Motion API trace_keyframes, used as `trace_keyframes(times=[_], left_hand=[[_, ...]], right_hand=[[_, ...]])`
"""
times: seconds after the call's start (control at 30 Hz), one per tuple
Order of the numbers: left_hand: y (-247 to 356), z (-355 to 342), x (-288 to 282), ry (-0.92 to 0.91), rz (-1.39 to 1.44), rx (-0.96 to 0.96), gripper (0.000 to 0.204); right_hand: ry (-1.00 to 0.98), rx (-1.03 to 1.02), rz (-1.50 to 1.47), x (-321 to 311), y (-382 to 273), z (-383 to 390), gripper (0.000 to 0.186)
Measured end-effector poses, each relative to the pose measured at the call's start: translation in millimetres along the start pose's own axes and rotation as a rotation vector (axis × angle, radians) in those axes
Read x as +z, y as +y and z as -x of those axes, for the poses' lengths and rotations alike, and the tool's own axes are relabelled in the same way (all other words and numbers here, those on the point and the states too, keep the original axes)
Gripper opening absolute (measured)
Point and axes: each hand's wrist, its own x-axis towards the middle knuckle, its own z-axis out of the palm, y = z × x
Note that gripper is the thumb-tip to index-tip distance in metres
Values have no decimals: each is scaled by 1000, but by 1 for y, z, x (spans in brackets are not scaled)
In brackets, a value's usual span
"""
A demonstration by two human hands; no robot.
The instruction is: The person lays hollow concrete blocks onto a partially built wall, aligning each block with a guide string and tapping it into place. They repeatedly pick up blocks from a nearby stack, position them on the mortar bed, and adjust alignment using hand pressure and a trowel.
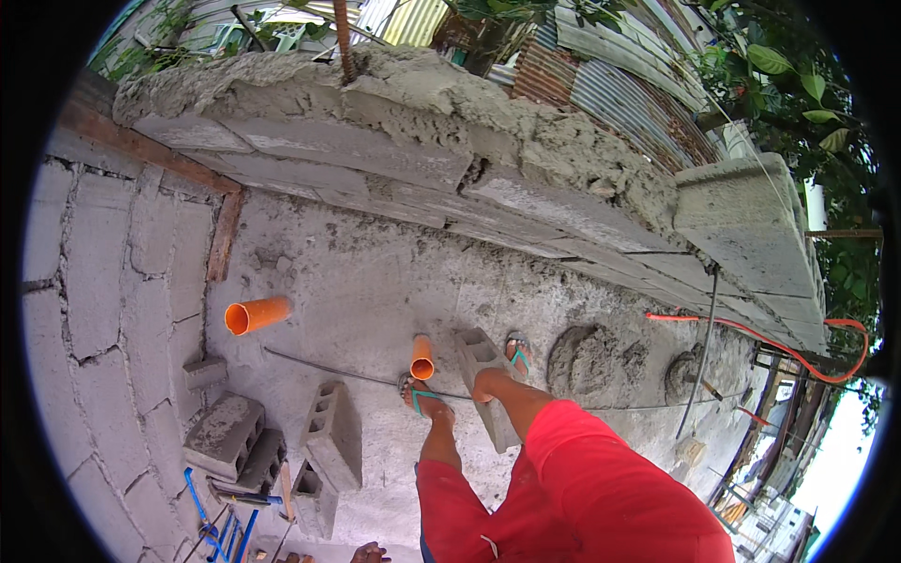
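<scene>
My right hand (488, 383) grips the upper part of a grey concrete hollow block (481, 349), which stands tilted between my feet. The red sleeve of that arm reaches in from the lower right. At the bottom edge only part of my left hand (371, 554) shows, its fingers loosely apart with nothing visible in them. Just left of the gripped block, an upright orange pipe (422, 358) rises from the floor near my left sandal. A long block wall (375, 155) runs ahead, topped with rough wet mortar (563, 141).
Several hollow blocks (333, 433) stand at left, beside blue-handled tools (225, 525). Another orange pipe (255, 314) sticks up near the left wall (94, 263). Mortar heaps (591, 361) lie right of my feet. One block (746, 220) sits on the wall's right end, near an orange hose (779, 352).
</scene>
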Motion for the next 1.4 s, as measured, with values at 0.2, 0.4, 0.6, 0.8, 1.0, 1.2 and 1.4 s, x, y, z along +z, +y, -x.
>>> trace_keyframes(times=[0.2, 0.4, 0.6, 0.8, 1.0, 1.2, 1.4], left_hand=[[95, -5, 34, 8, 42, 293, 32], [301, 11, 107, 42, -280, 1148, 32], [452, 109, 150, -120, -868, 1098, 52], [415, 154, 115, -475, -614, 908, 72], [398, 186, 123, -603, -278, 776, 58], [523, 323, 87, -178, -735, 928, 58], [657, 493, 76, 167, -887, 1163, 52]], right_hand=[[239, -145, -12, 13, 36, 136, 39], [449, -161, 157, 7, 39, 354, 39], [487, -330, 493, -7, 30, 601, 36], [334, -416, 651, -39, 11, 744, 33], [338, -488, 678, -52, 32, 782, 31], [601, -626, 644, -77, 120, 842, 29], [1036, -671, 681, -119, 213, 919, 35]])
